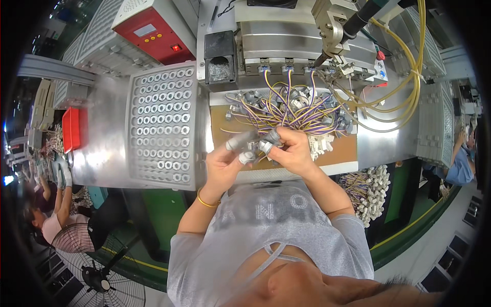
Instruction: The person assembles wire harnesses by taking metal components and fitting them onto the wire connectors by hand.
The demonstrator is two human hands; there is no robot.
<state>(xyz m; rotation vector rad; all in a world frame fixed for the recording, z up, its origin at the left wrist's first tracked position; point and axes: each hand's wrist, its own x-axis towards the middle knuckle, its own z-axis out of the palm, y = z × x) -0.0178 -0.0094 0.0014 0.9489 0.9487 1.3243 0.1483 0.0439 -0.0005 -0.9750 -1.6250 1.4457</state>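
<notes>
Three purple-and-yellow leads (289,81) run from the front edge of the metal fixture (302,43) into the heap of wires (302,112) on the brown mat (221,137). That heap is large, so we judge that plenty remains to be handled. White connectors (321,146) lie at its near right side, just beyond the right hand (296,156); whether they are finished, we cannot tell.

Our left hand (222,168) is partly curled, thumb and forefinger a little apart; our right is bent into a pinch. Both wear pale finger covers, and blur hides what, if anything, they grip between them. Silver rings fill most of the grey tray (134,176) to our left, with pockets bare toward its lower left.

The tangled wires crowd the fixture's front, while a machine head (327,30) and yellow tubes (417,61) overhang its right end, limiting reach there. A red control box (153,33) stands behind the tray, and more wired connectors (376,197) are piled below the bench, at lower right.
</notes>
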